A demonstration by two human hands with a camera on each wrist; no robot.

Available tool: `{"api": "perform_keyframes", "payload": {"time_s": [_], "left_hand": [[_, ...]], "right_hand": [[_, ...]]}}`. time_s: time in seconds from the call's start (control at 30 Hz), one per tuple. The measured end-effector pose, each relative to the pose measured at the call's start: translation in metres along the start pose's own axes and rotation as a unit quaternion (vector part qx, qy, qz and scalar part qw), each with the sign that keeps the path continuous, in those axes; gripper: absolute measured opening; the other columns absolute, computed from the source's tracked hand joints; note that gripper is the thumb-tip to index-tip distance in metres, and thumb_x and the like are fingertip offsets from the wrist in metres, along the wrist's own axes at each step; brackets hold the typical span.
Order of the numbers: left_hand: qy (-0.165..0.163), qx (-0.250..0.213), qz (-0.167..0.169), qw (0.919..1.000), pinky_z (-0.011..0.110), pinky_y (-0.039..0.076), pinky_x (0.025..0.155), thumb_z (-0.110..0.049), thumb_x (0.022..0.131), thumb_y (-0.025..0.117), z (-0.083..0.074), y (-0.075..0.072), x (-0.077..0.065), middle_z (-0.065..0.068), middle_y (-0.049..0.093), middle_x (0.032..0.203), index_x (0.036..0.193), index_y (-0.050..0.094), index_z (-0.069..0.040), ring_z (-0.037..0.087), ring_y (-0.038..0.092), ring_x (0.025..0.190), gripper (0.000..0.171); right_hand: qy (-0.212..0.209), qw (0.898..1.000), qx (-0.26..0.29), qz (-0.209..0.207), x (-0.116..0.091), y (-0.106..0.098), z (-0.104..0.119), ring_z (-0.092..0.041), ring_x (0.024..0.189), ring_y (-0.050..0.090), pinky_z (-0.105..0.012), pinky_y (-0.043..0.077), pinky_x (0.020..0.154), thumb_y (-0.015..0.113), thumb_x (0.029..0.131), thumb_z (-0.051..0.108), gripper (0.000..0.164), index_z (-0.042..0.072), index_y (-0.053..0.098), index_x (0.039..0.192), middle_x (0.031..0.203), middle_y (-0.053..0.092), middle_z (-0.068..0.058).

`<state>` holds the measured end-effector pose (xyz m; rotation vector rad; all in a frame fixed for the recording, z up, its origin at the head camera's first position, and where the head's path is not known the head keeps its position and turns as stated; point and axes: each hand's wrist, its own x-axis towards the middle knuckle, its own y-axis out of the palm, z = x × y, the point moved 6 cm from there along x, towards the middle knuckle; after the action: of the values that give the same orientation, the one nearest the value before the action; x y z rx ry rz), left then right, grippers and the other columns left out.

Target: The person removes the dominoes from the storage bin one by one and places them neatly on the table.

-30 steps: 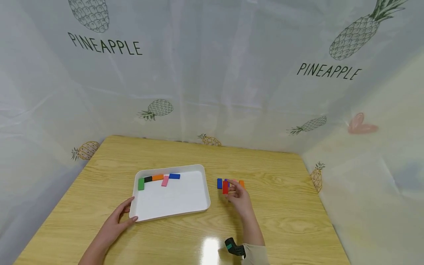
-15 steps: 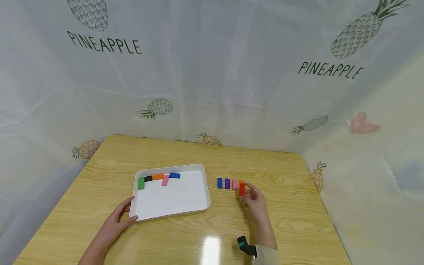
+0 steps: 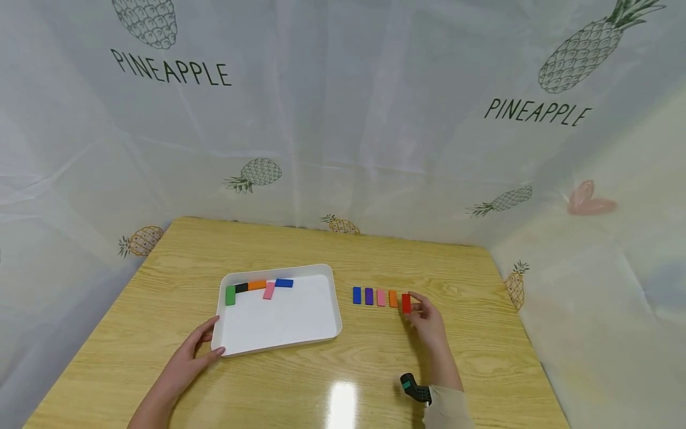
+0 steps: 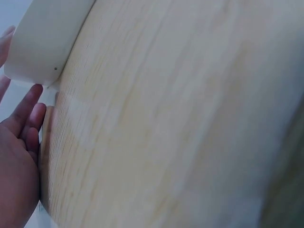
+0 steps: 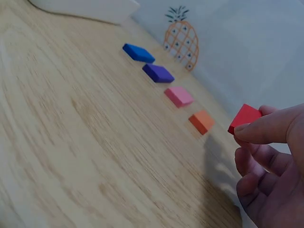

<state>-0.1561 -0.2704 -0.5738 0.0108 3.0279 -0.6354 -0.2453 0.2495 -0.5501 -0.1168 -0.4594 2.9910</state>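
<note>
Your right grip [image 3: 427, 322] pinches the red block [image 3: 406, 303] at its fingertips. Just left of it, an orange block [image 3: 393, 298], pink block [image 3: 381, 297], purple block [image 3: 369, 296] and blue block [image 3: 356, 295] line up on the bench [image 3: 471, 345]. Farther left, the white tray [image 3: 289, 319] holds five more blocks [image 3: 257, 285]; your left grip [image 3: 184, 362] rests spread-fingered against it. Beyond both, the cloth [image 3: 343, 119] reads "PINEAPPLE" twice.

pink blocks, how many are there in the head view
2: one pink block lies slanted in the white tray, the other on the table between the purple block and an orange block.
</note>
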Motion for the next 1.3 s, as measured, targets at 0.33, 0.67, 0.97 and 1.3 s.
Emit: {"api": "perform_keyframes", "payload": {"time_s": [0.33, 0.67, 0.97, 1.3], "left_hand": [[0.005, -0.005, 0.002, 1.0, 0.008, 0.028, 0.087, -0.023, 0.09, 0.072, -0.001, 0.0, 0.0, 0.016, 0.054, 0.123, 0.15, 0.037, -0.011, -0.003, 0.046, 0.104, 0.071], [0.002, -0.002, 0.0, 1.0, 0.008, 0.028, 0.087, -0.019, 0.09, 0.072, -0.001, 0.0, 0.0, 0.016, 0.054, 0.123, 0.15, 0.036, -0.009, 0.001, 0.047, 0.105, 0.071], [-0.012, 0.005, -0.003, 0.9999, 0.007, 0.026, 0.086, -0.021, 0.089, 0.074, -0.001, 0.0, 0.0, 0.017, 0.055, 0.122, 0.15, 0.036, -0.009, -0.002, 0.045, 0.106, 0.073], [-0.02, 0.007, 0.004, 0.9998, 0.009, 0.027, 0.086, -0.022, 0.089, 0.073, -0.002, 0.001, 0.0, 0.017, 0.054, 0.123, 0.151, 0.035, -0.01, 0.001, 0.045, 0.107, 0.073]], "right_hand": [[0.006, 1.0, -0.026, -0.004, 0.018, -0.003, -0.007, -0.016, 0.07, 0.053, -0.025, 0.043, 0.056, 0.058, 0.088, -0.012, 0.051, 0.001, 0.054, 0.137, 0.103, 0.06, -0.024], [0.036, 0.999, 0.007, 0.04, 0.015, -0.003, 0.003, -0.019, 0.072, 0.054, -0.026, 0.046, 0.059, 0.058, 0.088, -0.013, 0.052, -0.01, 0.046, 0.138, 0.105, 0.057, -0.032], [0.034, 0.998, -0.005, 0.045, 0.028, -0.004, -0.015, -0.014, 0.069, 0.055, -0.025, 0.046, 0.057, 0.062, 0.088, -0.01, 0.052, -0.006, 0.048, 0.139, 0.104, 0.06, -0.025], [0.018, 0.999, -0.013, 0.031, 0.028, -0.005, -0.022, -0.013, 0.069, 0.054, -0.025, 0.047, 0.057, 0.063, 0.088, -0.01, 0.051, -0.006, 0.05, 0.137, 0.104, 0.056, -0.024]]}}
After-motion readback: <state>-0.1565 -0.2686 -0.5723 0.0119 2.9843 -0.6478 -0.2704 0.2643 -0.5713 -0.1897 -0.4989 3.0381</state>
